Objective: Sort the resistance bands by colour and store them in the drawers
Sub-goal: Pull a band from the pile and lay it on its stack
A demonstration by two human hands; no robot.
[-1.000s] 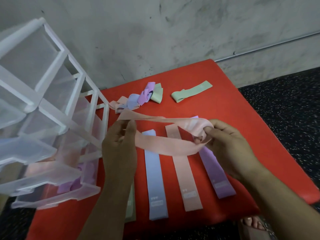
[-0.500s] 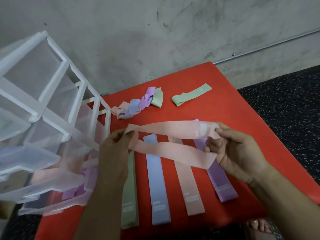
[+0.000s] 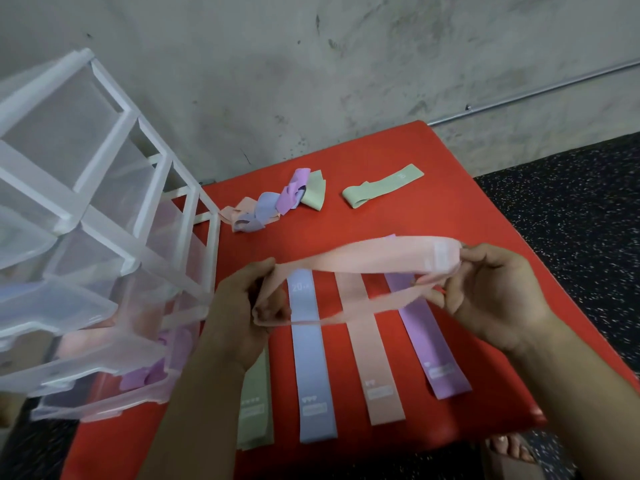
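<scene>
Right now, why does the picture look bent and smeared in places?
Head view: the wide lens bows the drawer unit outward; motion softens the pink band stretched between the left hand and the right hand; lighting is flat, with a faint sheen on the red bench edge.

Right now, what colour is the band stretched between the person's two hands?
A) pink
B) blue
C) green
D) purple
A: the left hand and right hand hold the ends of a pink band, stretched above the green, blue, pink and purple bands lying flat on the red surface.
</scene>
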